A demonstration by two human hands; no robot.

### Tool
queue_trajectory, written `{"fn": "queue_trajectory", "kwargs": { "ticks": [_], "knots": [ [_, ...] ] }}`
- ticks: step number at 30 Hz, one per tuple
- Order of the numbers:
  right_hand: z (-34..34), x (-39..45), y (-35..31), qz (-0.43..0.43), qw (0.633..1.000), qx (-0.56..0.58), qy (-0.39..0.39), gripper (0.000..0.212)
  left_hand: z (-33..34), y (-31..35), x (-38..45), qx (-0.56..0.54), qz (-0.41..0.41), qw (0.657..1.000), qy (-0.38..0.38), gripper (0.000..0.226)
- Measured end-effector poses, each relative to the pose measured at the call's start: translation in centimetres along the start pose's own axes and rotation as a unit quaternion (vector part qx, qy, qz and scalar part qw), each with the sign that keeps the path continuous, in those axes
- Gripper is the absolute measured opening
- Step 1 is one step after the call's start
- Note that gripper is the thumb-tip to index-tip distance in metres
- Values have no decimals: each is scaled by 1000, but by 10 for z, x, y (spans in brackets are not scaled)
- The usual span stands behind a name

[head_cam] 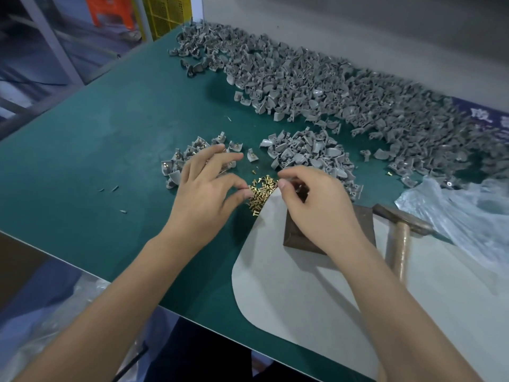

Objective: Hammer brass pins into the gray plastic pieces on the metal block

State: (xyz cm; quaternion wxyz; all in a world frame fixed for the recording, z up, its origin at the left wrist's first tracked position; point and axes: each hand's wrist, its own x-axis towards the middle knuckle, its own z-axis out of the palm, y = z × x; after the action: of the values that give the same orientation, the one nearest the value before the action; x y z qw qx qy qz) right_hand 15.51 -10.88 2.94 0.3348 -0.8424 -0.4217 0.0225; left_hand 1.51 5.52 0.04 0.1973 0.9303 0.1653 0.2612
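Your left hand [205, 188] pinching at the brass pins [259, 195] heaped on the green tabletop [110, 150], your right hand [316, 208] over the metal block [363, 224], fingers curled, contents unclear, gray plastic pieces [308, 153] just beyond, hammer [399, 230] beside the block.

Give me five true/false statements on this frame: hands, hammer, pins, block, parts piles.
1. The wooden-handled hammer is held in the right hand. False: it lies on the white sheet, right of the dark metal block.
2. The pile of small brass pins lies between the two hands. True.
3. The left hand pinches at the pin pile's edge. True.
4. The metal block sits on the bare green mat. False: it rests on the white sheet.
5. The largest heap of gray plastic pieces lies along the far wall. True.
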Motion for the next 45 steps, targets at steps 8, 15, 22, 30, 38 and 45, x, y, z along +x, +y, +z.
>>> {"fn": "queue_trajectory", "kwargs": {
  "ticks": [8,15,22,30,38,45],
  "knots": [
    [-10,-1,-4,-71,981,162,85,15,8,40,36,-226,-56,972,31,17],
    [-34,-1,11,-29,975,161,153,9,22,51,71,-238,4,971,-5,22],
    [-59,-14,47,97,968,161,167,28,36,32,81,-52,83,983,-155,19],
    [-57,-29,63,105,975,120,153,29,38,39,86,-12,143,971,-191,42],
    [-53,-30,58,115,970,133,171,26,39,31,75,-18,177,952,-248,61],
    [-47,-31,54,145,967,121,173,24,47,29,73,-45,176,969,-165,44]
  ]
}}
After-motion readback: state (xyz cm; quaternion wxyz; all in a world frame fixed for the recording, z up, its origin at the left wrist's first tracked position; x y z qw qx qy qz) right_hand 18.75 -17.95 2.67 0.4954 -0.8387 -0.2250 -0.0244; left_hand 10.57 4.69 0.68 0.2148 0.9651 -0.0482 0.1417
